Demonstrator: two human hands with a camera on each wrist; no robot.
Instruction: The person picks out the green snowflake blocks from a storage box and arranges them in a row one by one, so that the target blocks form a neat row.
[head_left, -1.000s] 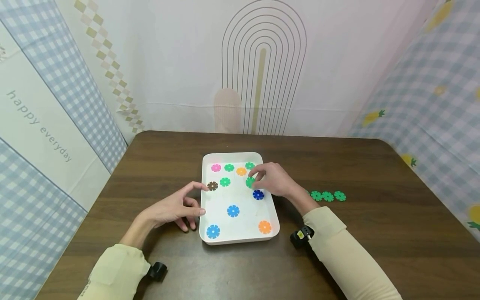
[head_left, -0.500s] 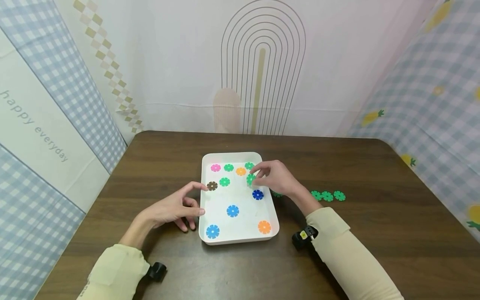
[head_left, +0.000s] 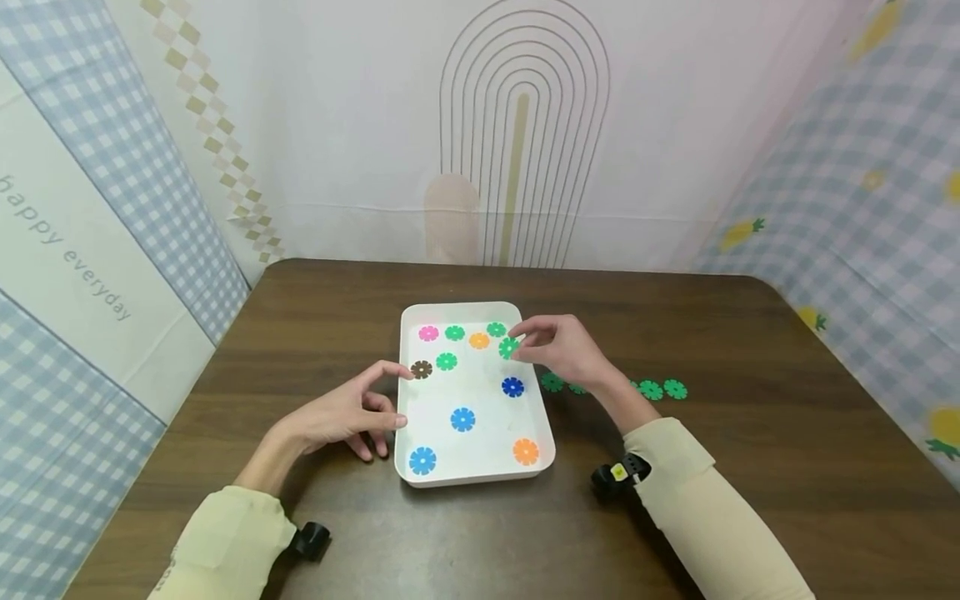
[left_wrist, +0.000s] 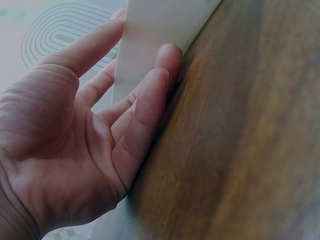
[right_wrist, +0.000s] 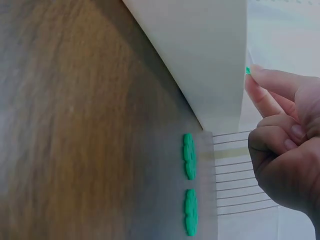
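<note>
A white tray [head_left: 480,477] lies on the table with flower-shaped plastic discs inside. My right hand [head_left: 566,346] is over its far right rim, pinching a green flower disc [head_left: 507,347] between thumb and index finger. In the right wrist view only a sliver of that disc shows at the fingertips, and the other fingers are curled. My left hand [head_left: 337,414] rests at the tray's left side, index fingertip and thumb at the rim. Its other fingers lie loosely bent along the outer wall in the left wrist view.
Inside the tray lie a pink disc [head_left: 428,333], a brown disc [head_left: 422,369], a dark blue disc [head_left: 513,387], plus light blue, orange and green ones. Right of the tray, a row of green discs [head_left: 651,389] lies on the brown table [head_left: 750,467], partly behind the right forearm.
My right hand has lifted the green disc and moved it up and right toward the tray's right rim. More of the green row on the table shows. The left hand stays in place.
</note>
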